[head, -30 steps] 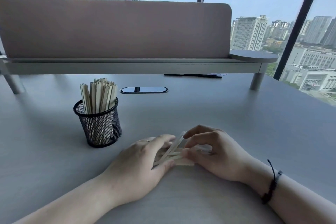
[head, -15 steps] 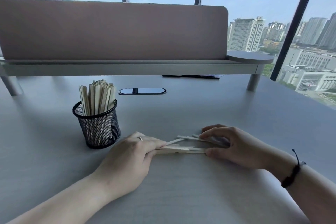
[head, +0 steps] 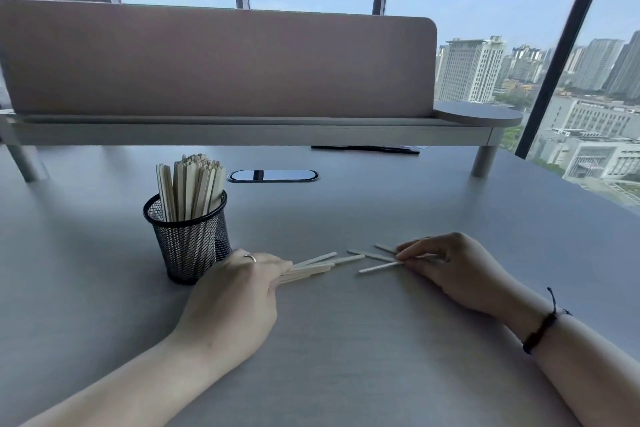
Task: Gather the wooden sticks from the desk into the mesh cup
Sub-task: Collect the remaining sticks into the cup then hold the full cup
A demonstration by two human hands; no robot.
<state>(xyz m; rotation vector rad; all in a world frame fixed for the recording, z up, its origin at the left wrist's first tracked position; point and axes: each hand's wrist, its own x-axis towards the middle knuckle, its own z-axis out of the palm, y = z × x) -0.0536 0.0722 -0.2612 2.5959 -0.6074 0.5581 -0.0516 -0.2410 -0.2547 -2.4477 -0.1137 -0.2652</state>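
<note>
A black mesh cup (head: pixel 188 243) stands left of centre on the grey desk (head: pixel 346 340), packed with several upright wooden sticks (head: pixel 190 187). My left hand (head: pixel 239 291) lies just right of the cup and grips a small bundle of sticks (head: pixel 311 267) that points to the right, flat on the desk. My right hand (head: pixel 453 270) rests further right, its fingertips pinching a few loose sticks (head: pixel 375 262) that fan out to the left on the desk. A gap separates the two groups.
A raised shelf with a pink-brown divider panel (head: pixel 214 62) spans the back of the desk. An oval cable port (head: pixel 272 176) sits behind the cup, and a dark pen (head: pixel 363 148) lies under the shelf. Windows stand beyond.
My hands have drawn apart and split the stick pile: the left one slid its bundle toward the cup, the right one pulled a few sticks to the right.
</note>
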